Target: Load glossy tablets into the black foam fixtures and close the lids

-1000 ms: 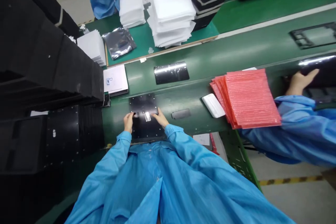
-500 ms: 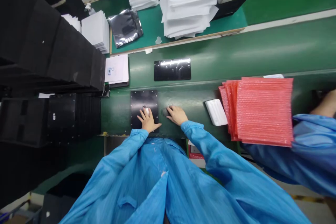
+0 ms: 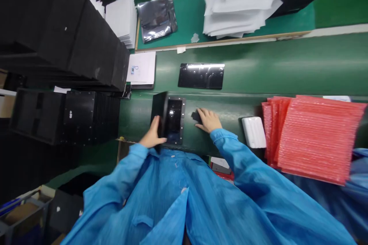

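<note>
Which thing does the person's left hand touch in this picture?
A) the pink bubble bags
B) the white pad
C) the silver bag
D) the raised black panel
D. The left hand holds the edge of the black panel, which stands tilted up from the green surface.

Black panel, tilted up on edge, beside glossy framed panel
</note>
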A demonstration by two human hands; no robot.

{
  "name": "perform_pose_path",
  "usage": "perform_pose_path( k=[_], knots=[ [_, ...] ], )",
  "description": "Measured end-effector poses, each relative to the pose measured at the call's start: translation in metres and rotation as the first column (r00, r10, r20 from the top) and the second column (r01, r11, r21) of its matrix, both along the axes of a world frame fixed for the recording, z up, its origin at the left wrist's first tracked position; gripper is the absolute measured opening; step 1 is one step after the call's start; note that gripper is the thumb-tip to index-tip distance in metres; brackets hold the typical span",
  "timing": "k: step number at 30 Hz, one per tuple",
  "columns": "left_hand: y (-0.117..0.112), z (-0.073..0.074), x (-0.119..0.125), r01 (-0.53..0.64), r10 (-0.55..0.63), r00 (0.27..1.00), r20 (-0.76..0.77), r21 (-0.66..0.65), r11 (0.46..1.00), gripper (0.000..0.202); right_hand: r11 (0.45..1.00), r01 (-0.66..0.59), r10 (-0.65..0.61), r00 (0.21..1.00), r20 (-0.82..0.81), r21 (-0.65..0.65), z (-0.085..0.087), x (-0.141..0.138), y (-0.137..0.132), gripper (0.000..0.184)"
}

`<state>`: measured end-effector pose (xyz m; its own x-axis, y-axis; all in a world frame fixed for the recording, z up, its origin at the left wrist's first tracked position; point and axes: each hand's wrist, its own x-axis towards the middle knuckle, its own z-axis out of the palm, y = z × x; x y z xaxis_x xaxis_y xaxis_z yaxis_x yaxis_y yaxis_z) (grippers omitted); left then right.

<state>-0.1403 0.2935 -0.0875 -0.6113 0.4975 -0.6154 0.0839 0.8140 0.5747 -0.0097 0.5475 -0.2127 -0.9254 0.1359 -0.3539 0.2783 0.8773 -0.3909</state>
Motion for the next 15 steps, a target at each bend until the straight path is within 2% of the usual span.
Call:
perform_pose_path(
  k=[1, 2, 3, 4, 6, 7, 8, 10, 11, 13, 15],
  knots=[
    [-0.025, 0.014, -0.025, -0.059, 0.053, 0.995, 0.083, 0.076, 0.995, 0.100, 0.999, 0.047, -0.047, 0.998, -0.034, 0.026, -0.001, 0.009, -0.004, 0.063],
    [-0.047, 0.025, -0.051, -0.177, 0.167, 0.980, 0.110, 0.084, 0.981, 0.086, 0.997, 0.069, -0.066, 0.996, -0.057, 0.038, -0.002, 0.017, -0.012, 0.063],
    [-0.064, 0.033, -0.076, -0.301, 0.299, 0.951, 0.076, 0.018, 0.954, 0.074, 0.997, 0.072, -0.070, 0.995, -0.070, 0.037, -0.001, 0.022, -0.022, 0.062],
    [-0.075, 0.035, -0.098, -0.407, 0.407, 0.913, -0.025, -0.108, 0.907, 0.066, 0.998, 0.064, -0.062, 0.996, -0.070, 0.024, 0.001, 0.025, -0.036, 0.061],
    [-0.080, 0.025, -0.127, -0.551, 0.501, 0.833, -0.233, -0.287, 0.784, 0.064, 0.999, 0.032, -0.033, 0.999, -0.042, -0.027, 0.007, 0.024, -0.068, 0.059],
    [-0.075, 0.014, -0.134, -0.582, 0.499, 0.811, -0.305, -0.337, 0.740, 0.068, 0.998, 0.028, -0.029, 0.999, -0.021, -0.056, 0.009, 0.021, -0.084, 0.059],
    [-0.067, 0.000, -0.134, -0.595, 0.491, 0.801, -0.343, -0.356, 0.721, 0.073, 0.996, 0.043, -0.043, 0.999, 0.002, -0.080, 0.012, 0.017, -0.099, 0.060],
    [-0.049, -0.028, -0.119, -0.557, 0.430, 0.824, -0.369, -0.387, 0.734, 0.080, 0.986, 0.134, -0.129, 0.990, 0.055, -0.103, 0.015, 0.007, -0.124, 0.060],
    [-0.041, -0.040, -0.105, -0.496, 0.358, 0.859, -0.367, -0.417, 0.762, 0.081, 0.974, 0.203, -0.195, 0.977, 0.083, -0.099, 0.016, 0.002, -0.133, 0.060],
    [-0.028, -0.056, -0.072, -0.275, 0.133, 0.941, -0.311, -0.476, 0.835, 0.079, 0.930, 0.356, -0.343, 0.930, 0.130, -0.093, 0.016, -0.008, -0.142, 0.060],
    [-0.020, -0.063, -0.041, -0.033, -0.084, 0.973, -0.214, -0.490, 0.871, 0.083, 0.844, 0.516, -0.497, 0.855, 0.148, -0.149, 0.014, -0.018, -0.141, 0.063]
  ],
)
